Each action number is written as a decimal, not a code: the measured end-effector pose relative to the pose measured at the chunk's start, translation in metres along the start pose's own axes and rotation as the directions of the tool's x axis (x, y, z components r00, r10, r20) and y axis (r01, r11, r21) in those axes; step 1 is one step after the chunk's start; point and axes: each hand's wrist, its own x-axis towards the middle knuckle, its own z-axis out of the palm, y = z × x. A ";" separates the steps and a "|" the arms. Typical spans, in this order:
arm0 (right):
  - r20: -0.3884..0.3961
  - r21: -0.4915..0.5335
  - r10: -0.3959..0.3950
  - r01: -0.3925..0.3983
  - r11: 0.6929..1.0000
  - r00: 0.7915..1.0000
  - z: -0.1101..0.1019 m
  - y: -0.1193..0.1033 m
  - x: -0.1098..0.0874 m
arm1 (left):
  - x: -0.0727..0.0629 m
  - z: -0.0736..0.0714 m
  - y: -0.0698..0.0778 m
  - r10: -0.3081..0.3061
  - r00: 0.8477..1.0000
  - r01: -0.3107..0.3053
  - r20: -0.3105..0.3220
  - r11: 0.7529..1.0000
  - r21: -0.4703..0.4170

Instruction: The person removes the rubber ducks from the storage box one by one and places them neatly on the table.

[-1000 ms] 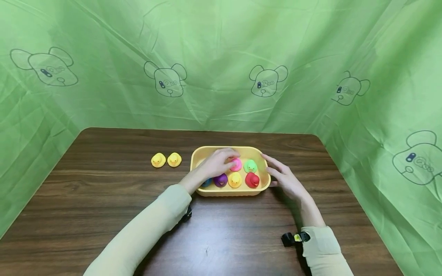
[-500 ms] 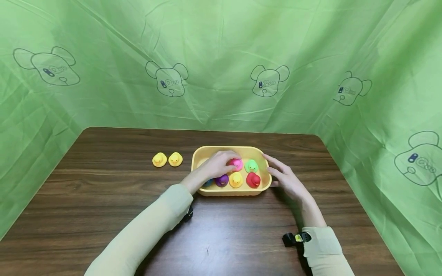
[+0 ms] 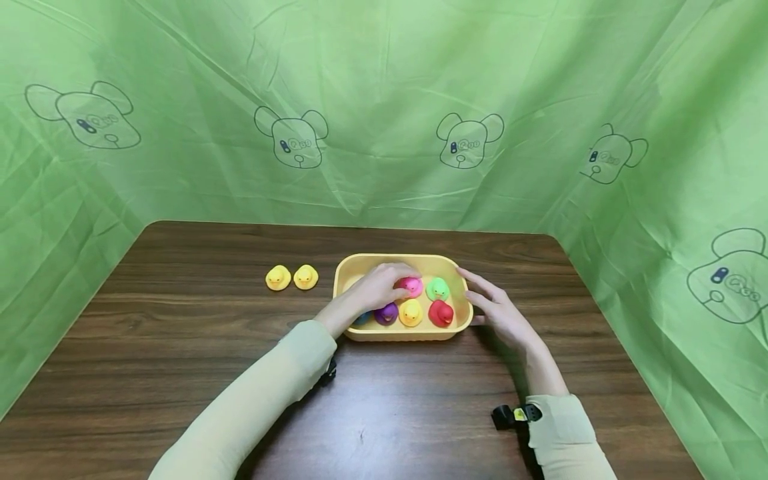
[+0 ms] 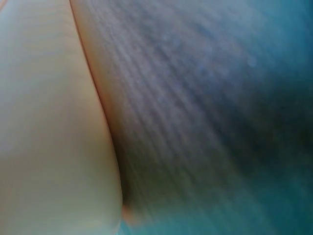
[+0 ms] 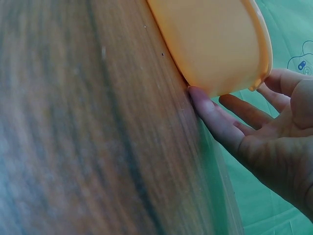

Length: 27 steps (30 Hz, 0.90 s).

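Note:
In the head view, a yellow plastic basket (image 3: 396, 335) stands on the wooden table. My left hand (image 3: 381, 285) reaches into it, thumb and fingers about a pink rubber duck (image 3: 412, 287). To that duck's right sits a green duck (image 3: 438, 289). Along the near side are a red duck (image 3: 441, 313), a yellow duck (image 3: 411, 313), a purple duck (image 3: 386, 314) and a blue duck (image 3: 363, 318), partly hidden by my left wrist. My right hand (image 3: 497, 310) touches the basket's right end with extended fingers. The right wrist view shows its thumb (image 5: 208, 110) at the basket's base.
Two yellow ducks (image 3: 292, 277) lie on the table left of the basket. A green cloth (image 3: 378, 187) with printed mouse heads hangs behind and at both sides of the table (image 3: 198, 320). The left wrist view shows only the blurred basket wall (image 4: 54, 127) and tabletop.

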 end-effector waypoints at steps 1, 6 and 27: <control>-0.002 -0.002 0.001 -0.001 1.000 1.000 0.000 0.000 0.000 | 0.000 0.000 0.000 0.002 1.000 -0.002 0.002 1.000 0.004; -0.006 -0.008 0.001 -0.001 1.000 1.000 0.000 0.000 0.000 | 0.000 0.001 -0.001 0.000 1.000 0.000 0.004 1.000 0.010; 0.000 -0.007 0.000 0.000 1.000 1.000 0.000 0.001 0.000 | 0.000 0.000 0.000 -0.010 0.998 0.009 -0.062 1.000 -0.024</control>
